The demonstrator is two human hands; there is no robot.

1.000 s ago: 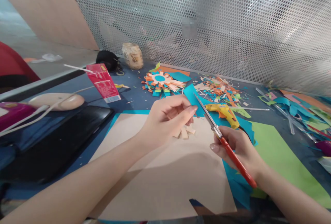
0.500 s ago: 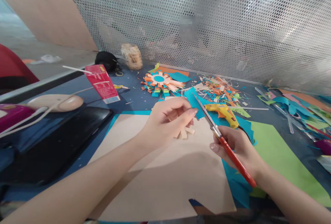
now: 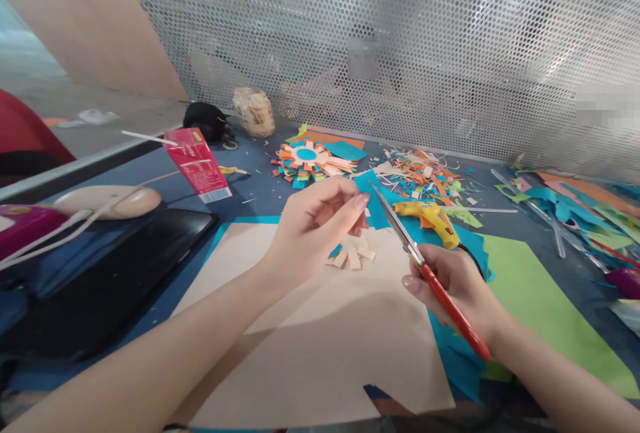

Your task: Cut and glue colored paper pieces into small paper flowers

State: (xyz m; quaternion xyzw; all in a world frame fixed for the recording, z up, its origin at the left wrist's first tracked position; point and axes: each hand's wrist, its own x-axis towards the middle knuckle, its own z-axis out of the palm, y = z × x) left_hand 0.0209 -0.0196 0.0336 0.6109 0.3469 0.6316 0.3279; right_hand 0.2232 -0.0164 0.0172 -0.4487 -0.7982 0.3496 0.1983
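A piece of blue paper is pinched between the thumb and fingers of my left hand. My right hand grips red-handled scissors, whose blades point up and left beside the blue paper; whether they touch it I cannot tell. Below my left hand, a cream paper flower with cut petals lies on a large cream sheet, partly hidden by the hand. Just past the scissors sits a yellow glue gun on blue paper.
A layered paper flower and a heap of paper scraps lie at the back, before a perforated metal panel. Left are a red drink carton, a black phone and a cable. Green paper and glue sticks are right.
My left hand has shifted slightly left and up, uncovering more of the cream flower. The scissors have moved a little left with my right hand.
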